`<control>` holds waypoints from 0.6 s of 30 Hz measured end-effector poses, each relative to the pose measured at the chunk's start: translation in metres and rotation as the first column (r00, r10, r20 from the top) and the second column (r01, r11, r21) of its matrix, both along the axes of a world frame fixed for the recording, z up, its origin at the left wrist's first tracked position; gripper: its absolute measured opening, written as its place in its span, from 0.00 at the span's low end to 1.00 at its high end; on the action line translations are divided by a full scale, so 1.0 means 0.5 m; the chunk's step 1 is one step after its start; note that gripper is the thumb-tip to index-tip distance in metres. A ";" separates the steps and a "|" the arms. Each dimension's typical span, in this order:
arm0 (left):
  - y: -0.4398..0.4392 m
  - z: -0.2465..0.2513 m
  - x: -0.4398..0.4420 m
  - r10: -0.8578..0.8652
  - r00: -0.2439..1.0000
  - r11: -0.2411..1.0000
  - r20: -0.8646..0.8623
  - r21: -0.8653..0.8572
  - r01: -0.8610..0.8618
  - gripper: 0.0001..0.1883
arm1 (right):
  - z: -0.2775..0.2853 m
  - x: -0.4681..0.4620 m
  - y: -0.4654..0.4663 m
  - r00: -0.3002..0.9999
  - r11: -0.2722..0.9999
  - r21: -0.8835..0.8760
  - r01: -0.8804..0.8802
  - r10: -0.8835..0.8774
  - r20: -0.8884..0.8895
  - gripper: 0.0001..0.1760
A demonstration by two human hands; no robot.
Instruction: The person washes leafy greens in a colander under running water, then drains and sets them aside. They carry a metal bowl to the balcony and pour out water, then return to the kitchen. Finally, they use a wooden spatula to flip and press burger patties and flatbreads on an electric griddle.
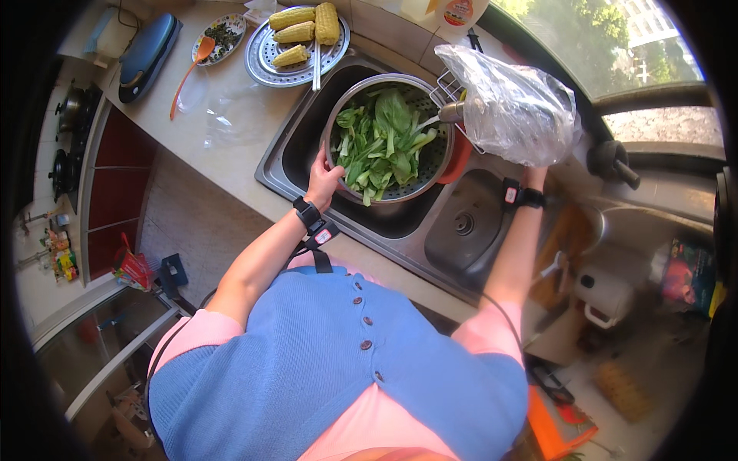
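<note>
A perforated steel colander [383, 79] full of leafy greens [387, 138] sits over the left bowl of the double sink [294, 144]. My left hand [324, 177] grips its near left rim, with the thumb on top. Part of a red-orange basin [459, 158] shows beneath the colander's right side. From the right, the faucet [451, 112] points its spout at the greens. A crumpled clear plastic bag [516, 109] covers my right hand [535, 173] beyond the wrist, so its fingers are hidden.
On the left counter are a steel steamer plate [259, 63] with corn cobs [292, 33], chopsticks [316, 66], a patterned dish [236, 26], an orange spoon [187, 75] and a blue appliance [149, 57]. A wire rack [447, 86] stands behind the faucet. A mortar [605, 154] is by the window.
</note>
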State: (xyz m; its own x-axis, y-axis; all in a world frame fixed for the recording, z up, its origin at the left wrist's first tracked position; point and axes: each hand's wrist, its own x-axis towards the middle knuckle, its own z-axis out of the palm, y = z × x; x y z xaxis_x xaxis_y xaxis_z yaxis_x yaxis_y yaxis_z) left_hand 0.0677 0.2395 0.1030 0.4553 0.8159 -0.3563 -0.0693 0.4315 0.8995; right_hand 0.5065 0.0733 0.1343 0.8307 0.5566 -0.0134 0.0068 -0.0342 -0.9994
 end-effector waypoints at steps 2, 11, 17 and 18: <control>-0.004 -0.008 0.005 0.049 0.998 0.992 0.034 -0.114 -0.045 0.33 | -0.006 0.005 -0.006 1.000 1.000 -0.013 0.006 -0.006 -0.002 0.27; -0.031 -0.029 0.076 0.263 0.949 0.888 0.177 -0.430 -0.166 0.30 | -0.010 0.017 -0.012 0.999 0.996 -0.081 -0.048 0.049 0.019 0.27; -0.061 -0.058 0.107 0.359 0.912 0.810 0.199 -0.552 -0.199 0.32 | -0.010 0.024 -0.011 0.996 0.990 -0.107 -0.088 0.090 0.015 0.26; -0.066 -0.062 0.108 0.371 0.904 0.800 0.212 -0.568 -0.194 0.31 | -0.011 0.025 -0.012 0.995 0.989 -0.114 -0.097 0.099 0.013 0.26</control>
